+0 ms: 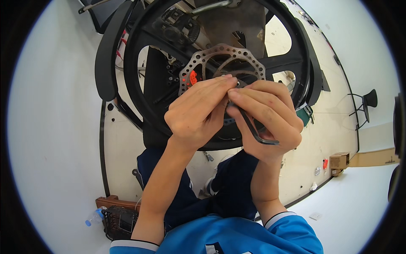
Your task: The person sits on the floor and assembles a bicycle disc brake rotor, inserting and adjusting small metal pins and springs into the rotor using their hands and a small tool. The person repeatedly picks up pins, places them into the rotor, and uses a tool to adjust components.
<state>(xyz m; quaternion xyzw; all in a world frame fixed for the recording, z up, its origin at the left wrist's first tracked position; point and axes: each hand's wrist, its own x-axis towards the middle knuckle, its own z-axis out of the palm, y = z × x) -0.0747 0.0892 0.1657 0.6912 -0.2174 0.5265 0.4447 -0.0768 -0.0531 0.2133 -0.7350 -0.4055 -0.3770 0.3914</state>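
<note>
A black spoked wheel (282,63) lies in front of me over my lap, with a perforated metal brake disc (224,50) at its middle. My right hand (270,116) is closed on an L-shaped hex key (255,132), whose bent short end sticks out below the fingers. Beside it, my left hand (196,110) is closed, thumb and fingers pressed together at the hub, its fingertips touching or nearly touching the right ones. What the left fingers pinch is hidden, and so is the key's far end. A red part (193,77) shows at the disc's left side.
The wheel rests over a black armchair with an armrest (108,55) at the left. Beyond the spokes are a dark pedal-like part (179,27) and small loose parts. A black basket (120,222) and a bottle (94,218) stand lower left; a cardboard box (339,161) lies right.
</note>
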